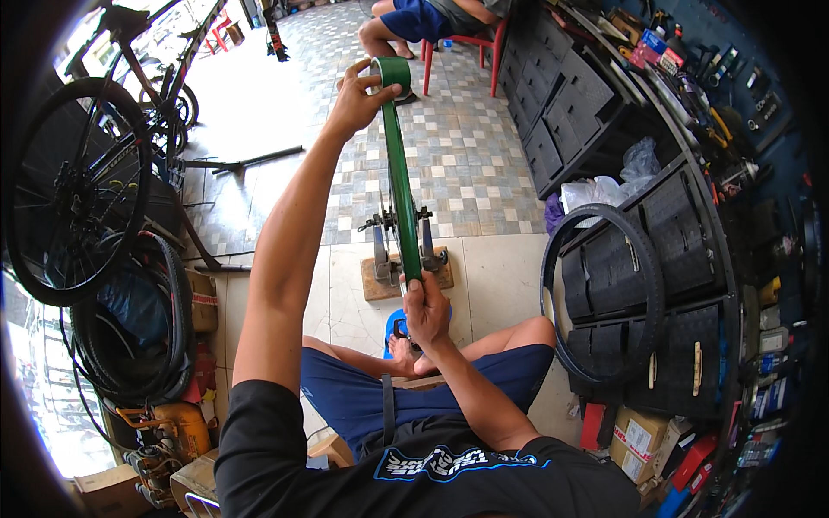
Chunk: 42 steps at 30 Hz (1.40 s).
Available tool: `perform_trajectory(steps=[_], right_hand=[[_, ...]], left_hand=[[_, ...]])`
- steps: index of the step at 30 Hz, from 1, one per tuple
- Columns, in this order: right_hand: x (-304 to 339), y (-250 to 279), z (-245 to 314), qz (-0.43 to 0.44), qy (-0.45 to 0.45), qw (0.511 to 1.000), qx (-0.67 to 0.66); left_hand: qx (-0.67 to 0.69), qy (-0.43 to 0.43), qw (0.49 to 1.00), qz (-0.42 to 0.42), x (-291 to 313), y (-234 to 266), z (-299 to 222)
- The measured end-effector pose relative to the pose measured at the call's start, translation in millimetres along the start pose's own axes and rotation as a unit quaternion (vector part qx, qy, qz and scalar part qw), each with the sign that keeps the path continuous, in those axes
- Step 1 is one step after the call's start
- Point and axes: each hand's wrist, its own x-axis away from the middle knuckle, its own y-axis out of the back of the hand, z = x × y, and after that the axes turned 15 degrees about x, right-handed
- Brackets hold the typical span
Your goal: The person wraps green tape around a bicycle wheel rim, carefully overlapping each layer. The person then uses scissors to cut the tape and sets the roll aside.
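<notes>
My left hand [356,102], arm stretched far forward, holds a roll of green tape [397,74] with fingers and thumb around it. From the roll a taut green strip [395,164] runs back toward me. Its near end is pinched by my right hand [427,312], thumb on top, apparently against a wheel rim. Most of that wheel is hidden under the strip and my right hand. A wheel truing stand [427,235] flanks it, fixed to a wooden base [377,288] on the floor.
A loose tyre [658,293] leans on black drawers [580,99] at right. At left stand a bicycle [138,129], stacked tyres [177,302] and an orange compressor [183,427]. A metal stand's leg [259,160] crosses the floor. Ahead, another person [423,19] sits on a red chair [499,52].
</notes>
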Motion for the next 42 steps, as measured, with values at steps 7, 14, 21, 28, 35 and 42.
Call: perform_trajectory(steps=[7,14,21,28,35,42], right_hand=[[0.6,-2.9,-4.8,-0.003,0.001,1.0,-0.009],[0.4,-2.8,-5.8,-0.007,0.003,1.0,0.002],[0.1,-2.4,-4.2,-0.007,0.008,1.0,0.002],[0.0,-2.8,-5.6,-0.012,0.014,1.0,0.008],[0.9,-2.4,-5.9,-0.019,0.02,1.0,0.012],[2.0,1.3,-0.8,-0.02,0.016,1.0,0.009]], left_hand=[[-0.016,-0.01,1.0,-0.015,1.7,-4.3,8.2],[-0.005,-0.012,1.0,-0.017,2.8,-5.6,13.1],[-0.06,-0.014,0.998,-0.019,6.1,-5.3,14.5],[-0.061,-0.022,0.998,-0.021,6.0,-5.4,17.4],[-0.062,-0.01,0.998,-0.018,6.3,-6.9,20.0],[-0.049,0.022,0.998,-0.024,7.9,-11.5,21.6]])
